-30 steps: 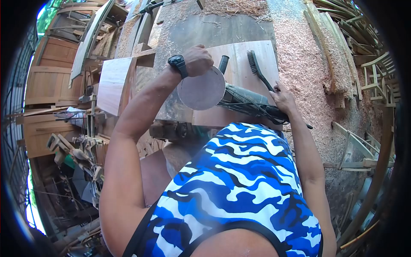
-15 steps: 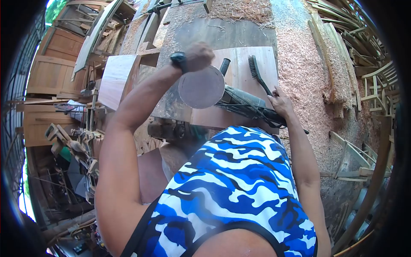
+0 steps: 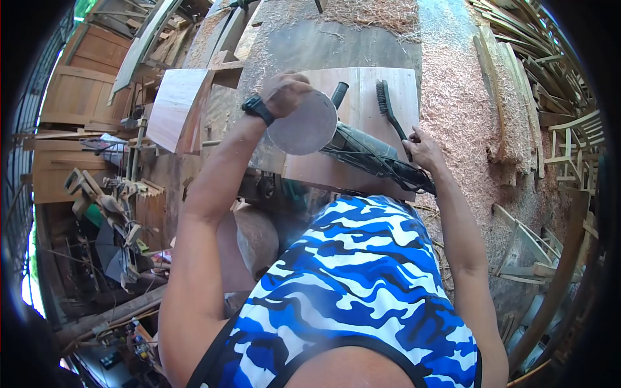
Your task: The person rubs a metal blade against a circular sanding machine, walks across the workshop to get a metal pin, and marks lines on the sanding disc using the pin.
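Note:
A round, pale disc [image 3: 302, 123] faces up at the head of a dark power tool [image 3: 365, 147], which lies across a light wooden board [image 3: 346, 169]. My left hand [image 3: 288, 94], with a black watch at its wrist, is closed at the disc's upper left edge; what its fingers hold is hidden. On the board's right part is a black-handled brush [image 3: 386, 107] with dark bristles. My right hand [image 3: 425, 152] is closed around the lower end of its handle, beside the tool's rear end and cables. A short black handle [image 3: 339, 94] sticks up beyond the disc.
Wood shavings [image 3: 453, 97] cover the surface on the right, where long wood strips [image 3: 511, 97] lie. Another pale board [image 3: 178, 107] stands out at the left. Clamps [image 3: 107, 200] and wooden panels [image 3: 74, 168] are farther left. Wooden frames [image 3: 576, 139] stand at the far right.
My left hand blurred and rose slightly off the disc, then came down and left to its edge. The view has shifted a little. My right hand stays at the brush handle.

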A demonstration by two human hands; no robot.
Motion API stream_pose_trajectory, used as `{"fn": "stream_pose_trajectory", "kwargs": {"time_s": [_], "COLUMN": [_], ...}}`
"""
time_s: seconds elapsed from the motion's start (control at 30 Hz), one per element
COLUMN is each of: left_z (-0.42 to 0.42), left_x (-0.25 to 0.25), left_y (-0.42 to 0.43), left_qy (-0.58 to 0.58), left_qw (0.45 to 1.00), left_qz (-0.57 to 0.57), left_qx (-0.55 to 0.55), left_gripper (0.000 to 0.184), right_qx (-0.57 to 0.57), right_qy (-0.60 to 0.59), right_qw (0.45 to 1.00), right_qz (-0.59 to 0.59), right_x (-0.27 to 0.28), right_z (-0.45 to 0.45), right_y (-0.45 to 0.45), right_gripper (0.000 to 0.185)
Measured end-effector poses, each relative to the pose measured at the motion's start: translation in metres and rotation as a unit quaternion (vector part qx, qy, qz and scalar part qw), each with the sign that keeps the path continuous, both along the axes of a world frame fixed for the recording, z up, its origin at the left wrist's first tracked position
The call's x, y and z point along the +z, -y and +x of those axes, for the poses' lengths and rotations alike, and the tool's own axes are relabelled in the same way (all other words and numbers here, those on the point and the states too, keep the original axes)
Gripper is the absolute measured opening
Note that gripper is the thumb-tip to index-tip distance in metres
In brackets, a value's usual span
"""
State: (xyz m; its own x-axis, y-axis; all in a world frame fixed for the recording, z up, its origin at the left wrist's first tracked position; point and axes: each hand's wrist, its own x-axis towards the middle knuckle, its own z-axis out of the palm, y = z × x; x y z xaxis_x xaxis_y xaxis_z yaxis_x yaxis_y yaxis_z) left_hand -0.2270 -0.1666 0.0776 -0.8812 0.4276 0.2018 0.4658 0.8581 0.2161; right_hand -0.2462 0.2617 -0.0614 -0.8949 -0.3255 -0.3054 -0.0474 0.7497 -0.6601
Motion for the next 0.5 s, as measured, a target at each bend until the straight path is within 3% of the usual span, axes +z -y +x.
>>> {"fn": "stream_pose_trajectory", "kwargs": {"time_s": [0.27, 0.5], "left_z": [-0.019, -0.023], "left_x": [0.007, 0.002], "left_y": [-0.018, -0.021], "left_qy": [0.100, 0.052], "left_qw": [0.990, 0.987], "left_qz": [-0.098, -0.146], "left_qx": [0.019, -0.041], "left_gripper": [0.016, 0.015], "right_qx": [0.008, -0.014], "right_qy": [0.005, -0.010], "right_qw": [1.000, 1.000], "right_qz": [-0.010, -0.022], "right_x": [-0.004, -0.014], "right_z": [0.000, 0.006], "right_y": [-0.004, -0.005], "right_gripper": [0.070, 0.069]}}
